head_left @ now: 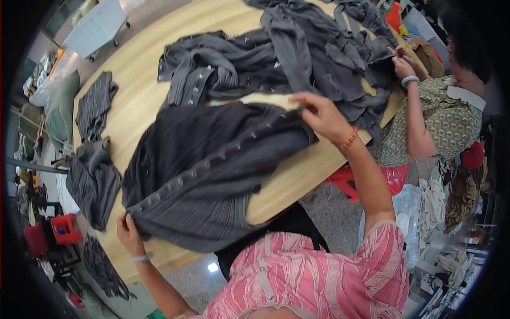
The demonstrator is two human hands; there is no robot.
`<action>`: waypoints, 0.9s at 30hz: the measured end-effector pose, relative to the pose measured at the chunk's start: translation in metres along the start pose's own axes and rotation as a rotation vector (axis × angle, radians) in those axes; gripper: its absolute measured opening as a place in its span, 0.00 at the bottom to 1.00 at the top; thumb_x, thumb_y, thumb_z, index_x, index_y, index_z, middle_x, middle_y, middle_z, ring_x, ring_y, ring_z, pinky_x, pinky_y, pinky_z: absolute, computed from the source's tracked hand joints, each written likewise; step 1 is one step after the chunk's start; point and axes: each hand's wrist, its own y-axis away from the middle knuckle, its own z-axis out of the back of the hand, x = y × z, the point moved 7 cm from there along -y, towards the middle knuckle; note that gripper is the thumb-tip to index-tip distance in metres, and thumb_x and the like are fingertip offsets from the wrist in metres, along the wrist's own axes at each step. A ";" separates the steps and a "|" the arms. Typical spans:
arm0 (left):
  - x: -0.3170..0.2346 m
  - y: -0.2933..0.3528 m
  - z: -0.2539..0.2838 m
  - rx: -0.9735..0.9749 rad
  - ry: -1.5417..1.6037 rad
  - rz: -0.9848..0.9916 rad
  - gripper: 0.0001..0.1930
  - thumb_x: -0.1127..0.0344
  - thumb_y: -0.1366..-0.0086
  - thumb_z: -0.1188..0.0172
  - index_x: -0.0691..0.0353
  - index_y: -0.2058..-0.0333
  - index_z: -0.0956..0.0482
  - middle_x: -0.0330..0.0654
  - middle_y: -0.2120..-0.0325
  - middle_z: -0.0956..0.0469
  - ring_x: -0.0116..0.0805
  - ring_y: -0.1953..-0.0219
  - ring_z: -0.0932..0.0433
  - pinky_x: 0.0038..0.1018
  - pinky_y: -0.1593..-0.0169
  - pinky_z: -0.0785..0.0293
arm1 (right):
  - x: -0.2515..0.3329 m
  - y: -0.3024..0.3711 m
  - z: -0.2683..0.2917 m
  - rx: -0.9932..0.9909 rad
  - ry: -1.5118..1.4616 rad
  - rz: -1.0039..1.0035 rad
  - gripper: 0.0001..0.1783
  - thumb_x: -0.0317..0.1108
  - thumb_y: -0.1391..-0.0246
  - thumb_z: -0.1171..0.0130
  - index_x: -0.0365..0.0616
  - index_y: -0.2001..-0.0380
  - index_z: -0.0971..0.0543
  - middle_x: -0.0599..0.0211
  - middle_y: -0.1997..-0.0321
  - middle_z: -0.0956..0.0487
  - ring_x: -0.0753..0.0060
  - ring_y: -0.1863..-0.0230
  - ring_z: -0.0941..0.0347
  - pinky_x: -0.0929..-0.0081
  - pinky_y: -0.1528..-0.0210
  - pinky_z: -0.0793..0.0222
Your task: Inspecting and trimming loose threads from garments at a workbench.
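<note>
A dark grey pleated garment [212,154] lies spread across the near part of the table, a strip with a row of small light marks or fasteners running slantwise along it. At its lower left end my left hand [129,234] pinches the strip's edge. My right hand [321,114] grips the upper right end, fingers closed on the dark cloth. Between my two hands the strip is stretched nearly straight. Part of the garment hangs over the table's near edge by my body.
More grey garments [223,64] are heaped on the wooden table [127,106] beyond mine. Two pleated pieces [94,181] lie along its left edge. At the right a co-worker [435,117] handles dark cloth, near a red stool [396,178]. A white wheeled bin [95,29] stands far left.
</note>
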 end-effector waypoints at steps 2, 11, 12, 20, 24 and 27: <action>-0.049 0.022 -0.020 -0.259 -0.364 -0.348 0.17 0.71 0.35 0.43 0.68 0.48 0.28 0.49 0.50 0.26 0.41 0.46 0.29 0.34 0.42 0.36 | 0.001 0.000 -0.006 -0.258 0.537 0.161 0.24 0.29 0.49 0.40 0.47 0.46 0.26 0.62 0.54 0.22 0.56 0.53 0.26 0.63 0.53 0.31; -0.160 0.229 -0.154 0.381 -0.541 -0.972 0.18 0.59 0.39 0.39 0.43 0.48 0.23 0.45 0.42 0.29 0.44 0.39 0.35 0.47 0.36 0.45 | 0.007 0.075 -0.041 -0.133 0.514 0.289 0.27 0.32 0.56 0.32 0.51 0.49 0.24 0.63 0.42 0.29 0.57 0.45 0.31 0.62 0.44 0.38; -0.154 0.226 -0.159 0.451 -0.496 -0.895 0.20 0.62 0.38 0.41 0.42 0.46 0.24 0.44 0.42 0.30 0.45 0.38 0.36 0.48 0.36 0.45 | 0.010 0.071 -0.045 -0.135 0.563 0.364 0.28 0.30 0.57 0.33 0.52 0.48 0.24 0.63 0.42 0.29 0.57 0.45 0.31 0.62 0.44 0.38; -0.172 0.185 -0.143 0.456 -0.205 -0.916 0.13 0.74 0.48 0.39 0.60 0.61 0.21 0.43 0.67 0.27 0.43 0.60 0.26 0.42 0.49 0.30 | 0.009 0.026 -0.041 -0.150 0.495 0.511 0.18 0.25 0.61 0.38 0.52 0.61 0.18 0.70 0.47 0.24 0.62 0.48 0.29 0.65 0.47 0.35; -0.174 0.153 -0.070 0.334 0.130 -0.592 0.14 0.85 0.51 0.44 0.62 0.66 0.24 0.47 0.69 0.27 0.46 0.65 0.26 0.44 0.49 0.27 | 0.055 0.024 0.006 -0.224 0.230 0.591 0.19 0.18 0.57 0.45 0.45 0.60 0.20 0.64 0.56 0.20 0.59 0.53 0.26 0.67 0.49 0.30; -0.185 0.152 -0.040 0.220 0.091 -0.505 0.13 0.86 0.49 0.44 0.63 0.66 0.25 0.47 0.71 0.26 0.44 0.68 0.27 0.41 0.54 0.27 | 0.066 0.030 0.023 -0.092 0.031 0.470 0.18 0.16 0.54 0.47 0.42 0.59 0.20 0.62 0.63 0.22 0.59 0.58 0.26 0.71 0.52 0.30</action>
